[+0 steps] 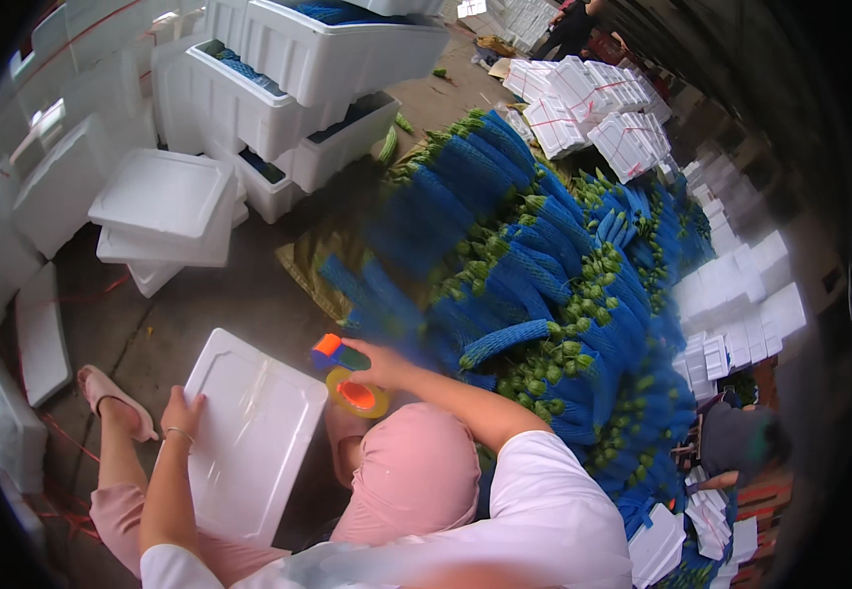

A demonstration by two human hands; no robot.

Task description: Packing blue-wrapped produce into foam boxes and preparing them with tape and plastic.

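Note:
A white foam box lid [249,432] lies flat before me, with strips of clear tape shining across it. My left hand [183,410] rests on its left edge, fingers spread on the foam. My right hand [379,361] grips a tape dispenser [347,378] with an orange and blue handle and a yellowish tape roll, held just off the lid's upper right corner. My knees in pink trousers [416,471] sit under the right arm.
A big heap of green vegetables in blue net sleeves [544,285] fills the right. White foam boxes [308,79] and lids [163,208] are stacked at the upper left. Bundled foam pieces [583,98] lie beyond. Another person [740,442] crouches at the right.

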